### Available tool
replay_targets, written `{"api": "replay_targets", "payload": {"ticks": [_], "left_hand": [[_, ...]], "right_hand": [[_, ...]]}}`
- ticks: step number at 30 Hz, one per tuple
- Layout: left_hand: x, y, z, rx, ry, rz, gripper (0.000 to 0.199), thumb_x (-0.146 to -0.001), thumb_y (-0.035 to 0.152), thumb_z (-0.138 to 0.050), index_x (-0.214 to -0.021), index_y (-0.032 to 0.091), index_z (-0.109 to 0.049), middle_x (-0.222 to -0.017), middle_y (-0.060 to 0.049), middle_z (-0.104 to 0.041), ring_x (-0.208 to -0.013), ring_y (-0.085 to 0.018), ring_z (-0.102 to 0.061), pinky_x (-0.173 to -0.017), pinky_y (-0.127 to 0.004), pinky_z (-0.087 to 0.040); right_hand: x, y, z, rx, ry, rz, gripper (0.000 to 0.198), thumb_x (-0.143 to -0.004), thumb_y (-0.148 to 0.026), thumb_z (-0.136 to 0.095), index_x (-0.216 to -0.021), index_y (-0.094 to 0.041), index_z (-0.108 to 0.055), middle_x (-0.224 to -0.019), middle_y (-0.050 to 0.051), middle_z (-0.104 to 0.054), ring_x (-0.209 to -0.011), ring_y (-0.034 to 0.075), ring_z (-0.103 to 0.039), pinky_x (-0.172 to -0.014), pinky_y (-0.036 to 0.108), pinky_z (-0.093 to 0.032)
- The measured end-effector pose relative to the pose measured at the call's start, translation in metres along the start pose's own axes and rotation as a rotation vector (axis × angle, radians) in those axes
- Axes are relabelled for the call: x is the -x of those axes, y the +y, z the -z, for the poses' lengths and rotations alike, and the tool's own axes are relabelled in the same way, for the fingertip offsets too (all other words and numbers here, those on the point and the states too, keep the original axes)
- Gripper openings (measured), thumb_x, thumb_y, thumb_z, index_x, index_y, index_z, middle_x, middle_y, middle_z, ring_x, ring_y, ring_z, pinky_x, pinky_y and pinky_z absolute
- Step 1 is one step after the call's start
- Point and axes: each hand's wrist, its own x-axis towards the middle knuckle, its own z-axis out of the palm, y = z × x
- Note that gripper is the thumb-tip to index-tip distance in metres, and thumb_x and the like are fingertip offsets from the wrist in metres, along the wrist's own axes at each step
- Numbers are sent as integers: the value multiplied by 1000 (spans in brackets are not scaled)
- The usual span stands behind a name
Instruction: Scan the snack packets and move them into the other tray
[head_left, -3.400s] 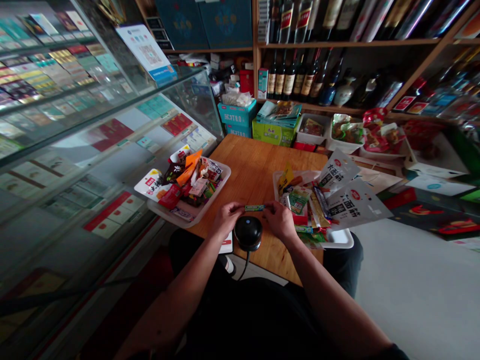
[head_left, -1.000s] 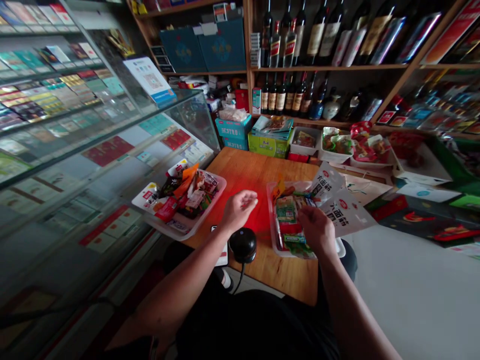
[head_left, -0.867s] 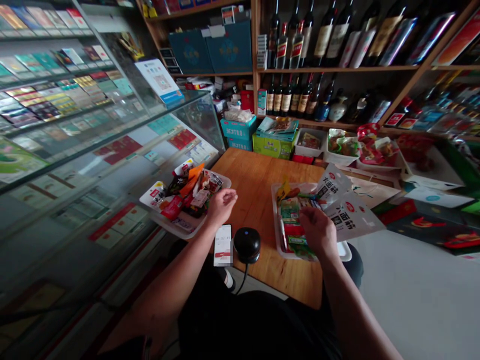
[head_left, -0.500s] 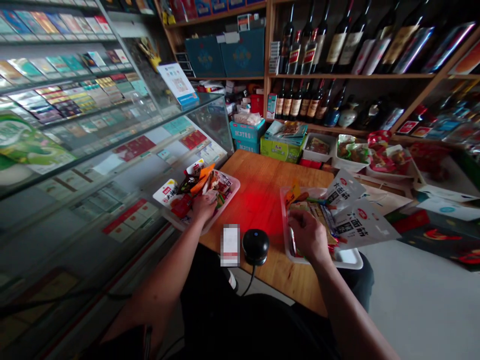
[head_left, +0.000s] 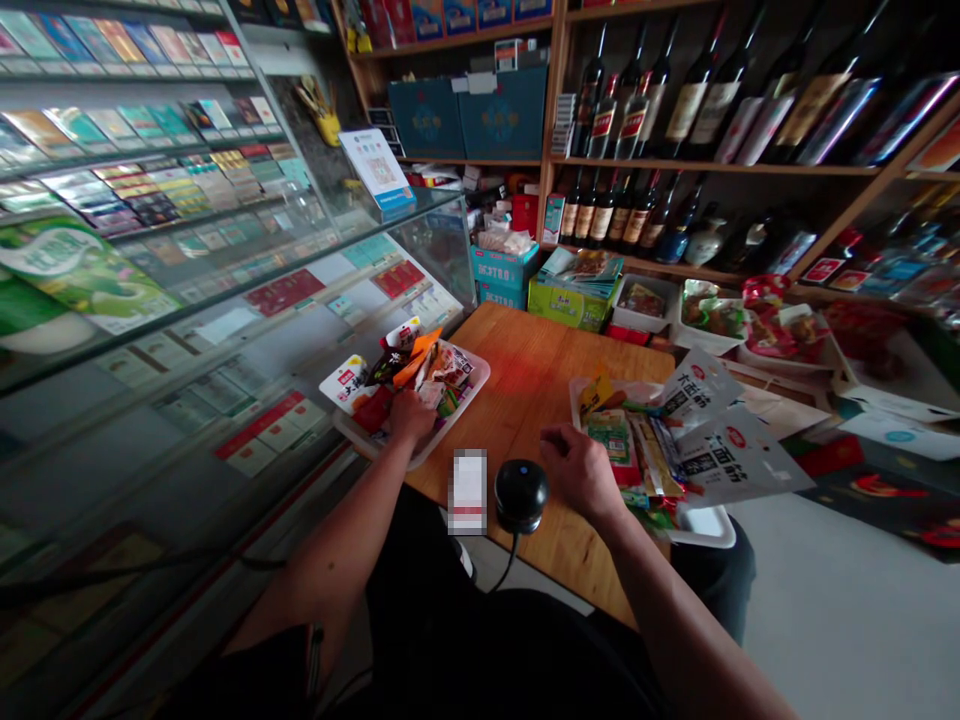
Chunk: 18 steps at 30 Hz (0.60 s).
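My left hand (head_left: 412,417) reaches into a white plastic tray (head_left: 471,402) at the left edge of the table. Its fingers are bent over the snack packets (head_left: 431,390) there, and their tips are partly hidden. Over the wood, just left of a second white tray (head_left: 709,528), is my right hand (head_left: 577,462) with its fingers curled closed; whatever it may hold is out of sight. Colourful snack packets (head_left: 609,440) fill that tray, and two large silver-grey pouches (head_left: 750,455) lean out over its right side. Between my hands sits a round black scanner (head_left: 520,495) on a cable.
A wooden table (head_left: 525,345) carries both trays, with a faint red glow on it. The glass display counter (head_left: 247,330) runs along the left. Boxes of snacks (head_left: 574,300) stand behind the table, below shelves of bottles (head_left: 686,105). A blurred white-and-red item (head_left: 468,490) is beside the scanner.
My right hand has come out of the right tray and moved left over the table. My left hand stays in the left tray. The red glow has dimmed, and the view has shifted slightly.
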Motion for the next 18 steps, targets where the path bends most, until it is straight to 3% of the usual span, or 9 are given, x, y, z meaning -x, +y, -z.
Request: {"api": "replay_targets", "payload": {"ticks": [6, 13, 18], "left_hand": [[20, 11, 5, 310, 66, 156, 23, -62, 30, -77, -80, 17, -69, -75, -7, -71, -71, -23, -64, -64, -30, -40], [68, 37, 17, 861, -17, 74, 27, -64, 35, -77, -82, 17, -68, -73, 0, -68, -68, -18, -62, -65, -27, -43], [100, 64, 28, 1034, -130, -62, 32, -68, 35, -80, -92, 17, -68, -87, -1, -70, -81, -17, -64, -76, -27, -46]], "right_hand": [[0, 3, -4, -26, 9, 7, 17, -88, -28, -59, -96, -22, -73, -88, 3, -75, -78, 17, -69, -72, 27, -50], [-2, 0, -10, -47, -19, 3, 16, -90, -29, -59, -96, -24, -73, -90, 2, -75, -80, 18, -69, -73, 28, -51], [-2, -4, -13, -209, -45, -87, 22, -90, -37, -63, -104, -22, -70, -93, 5, -75, -83, 20, -72, -73, 30, -54]]}}
